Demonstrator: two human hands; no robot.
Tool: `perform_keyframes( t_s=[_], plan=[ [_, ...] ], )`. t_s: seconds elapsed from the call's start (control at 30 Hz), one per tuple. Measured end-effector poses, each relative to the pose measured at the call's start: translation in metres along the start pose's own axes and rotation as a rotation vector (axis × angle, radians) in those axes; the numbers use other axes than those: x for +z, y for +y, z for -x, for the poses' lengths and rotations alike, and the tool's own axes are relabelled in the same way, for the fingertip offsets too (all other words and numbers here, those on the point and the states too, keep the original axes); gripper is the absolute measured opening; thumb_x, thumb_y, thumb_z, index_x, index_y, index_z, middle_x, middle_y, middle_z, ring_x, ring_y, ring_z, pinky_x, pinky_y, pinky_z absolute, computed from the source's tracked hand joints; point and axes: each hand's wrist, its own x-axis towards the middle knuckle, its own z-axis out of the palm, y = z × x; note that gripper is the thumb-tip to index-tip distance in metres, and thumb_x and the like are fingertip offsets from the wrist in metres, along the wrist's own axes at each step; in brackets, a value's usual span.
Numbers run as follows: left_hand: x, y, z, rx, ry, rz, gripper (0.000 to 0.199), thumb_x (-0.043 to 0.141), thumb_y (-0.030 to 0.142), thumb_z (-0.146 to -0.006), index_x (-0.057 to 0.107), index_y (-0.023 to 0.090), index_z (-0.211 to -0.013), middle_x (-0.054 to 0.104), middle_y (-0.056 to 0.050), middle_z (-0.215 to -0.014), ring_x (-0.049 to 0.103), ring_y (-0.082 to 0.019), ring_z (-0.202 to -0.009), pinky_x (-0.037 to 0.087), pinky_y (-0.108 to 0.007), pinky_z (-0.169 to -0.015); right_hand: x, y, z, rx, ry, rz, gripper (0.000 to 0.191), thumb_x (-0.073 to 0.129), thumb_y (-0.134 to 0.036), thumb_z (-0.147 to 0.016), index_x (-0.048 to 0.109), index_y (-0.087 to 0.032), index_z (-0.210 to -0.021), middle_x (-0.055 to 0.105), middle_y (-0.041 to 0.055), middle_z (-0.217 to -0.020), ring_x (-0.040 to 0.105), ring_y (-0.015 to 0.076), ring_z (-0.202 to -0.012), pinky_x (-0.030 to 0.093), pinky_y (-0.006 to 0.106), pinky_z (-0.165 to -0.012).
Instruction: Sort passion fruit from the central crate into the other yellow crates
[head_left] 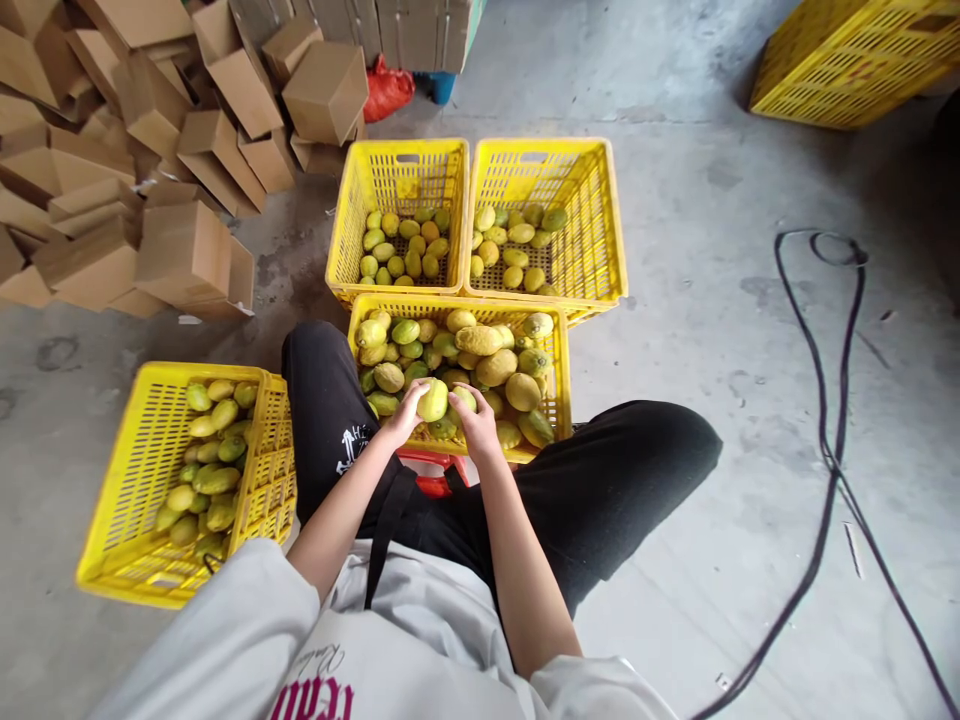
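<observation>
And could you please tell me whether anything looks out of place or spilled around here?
The dark cable lies loose and crossed over itself on the floor at right, perhaps a trip hazard. The cardboard boxes at upper left are heaped at odd angles. The fruit in sight is all off the floor.

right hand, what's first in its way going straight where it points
Past its held fruit, the right hand would likely meet piled fruit in the crate beneath; depth is unclear.
</observation>
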Motion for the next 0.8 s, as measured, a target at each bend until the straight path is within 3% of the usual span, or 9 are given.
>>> perform_keyframes(
  t_s=[0.1,0.17,0.27,0.47,0.63,0.8],
  plan=[
    [0.001,0.0,0.0,-0.021,-0.01,-0.032,0.037,0.076,0.038,-0.072,0.064,0.024,-0.104,0.065,-0.004,-0.104,0.062,-0.021,-0.098,0.052,-0.026,-0.069,0.001,0.002,-0.004,-0.002,0.089,-0.019,0.032,0.08,-0.046,-0.066,0.072,-0.023,-0.087,0.069,0.0029,-0.093,0.059,0.0226,-0.096,0.051,0.033,-0.084],
    [0.003,0.002,0.0,-0.005,-0.025,-0.048,0.048,0.08,0.038,-0.07,0.061,0.025,-0.111,0.063,-0.005,-0.113,0.063,-0.022,-0.101,0.053,-0.028,-0.073,0.001,0.002,-0.005,0.018,0.077,-0.073,0.03,0.071,-0.05,-0.071,0.069,-0.025,-0.087,0.069,0.0036,-0.095,0.06,0.024,-0.099,0.053,0.035,-0.084],
    [0.004,0.007,0.002,0.07,-0.004,-0.109,0.058,0.084,0.037,-0.067,0.058,0.023,-0.117,0.062,-0.008,-0.12,0.062,-0.022,-0.106,0.053,-0.03,-0.082,0.002,-0.001,-0.004,0.071,-0.002,-0.161,0.032,0.065,-0.051,-0.071,0.065,-0.027,-0.091,0.069,0.0015,-0.091,0.063,0.0228,-0.091,0.055,0.035,-0.075],
    [0.004,0.014,0.005,0.206,0.097,-0.262,0.052,0.084,0.032,-0.064,0.061,0.021,-0.109,0.065,-0.007,-0.11,0.062,-0.02,-0.103,0.051,-0.031,-0.09,0.006,-0.016,0.009,0.124,-0.123,-0.159,0.042,0.081,-0.043,-0.064,0.061,-0.026,-0.097,0.065,-0.0022,-0.092,0.06,0.0159,-0.079,0.05,0.024,-0.062],
    [0.009,0.011,0.007,0.05,0.098,-0.335,0.042,0.078,0.036,-0.07,0.058,0.023,-0.105,0.064,-0.007,-0.107,0.063,-0.022,-0.1,0.054,-0.033,-0.084,0.005,-0.019,0.012,0.163,-0.083,0.007,0.051,0.082,-0.049,-0.061,0.062,-0.026,-0.101,0.062,-0.0021,-0.09,0.059,0.0151,-0.071,0.046,0.023,-0.054],
    [0.005,0.009,0.004,-0.06,0.116,-0.267,0.026,0.054,0.035,-0.084,0.06,0.023,-0.106,0.064,-0.007,-0.114,0.064,-0.024,-0.105,0.058,-0.032,-0.075,0.007,-0.017,0.01,0.165,-0.005,0.07,0.048,0.077,-0.054,-0.062,0.063,-0.024,-0.097,0.064,0.0017,-0.096,0.06,0.0189,-0.079,0.048,0.024,-0.055]
  ],
)
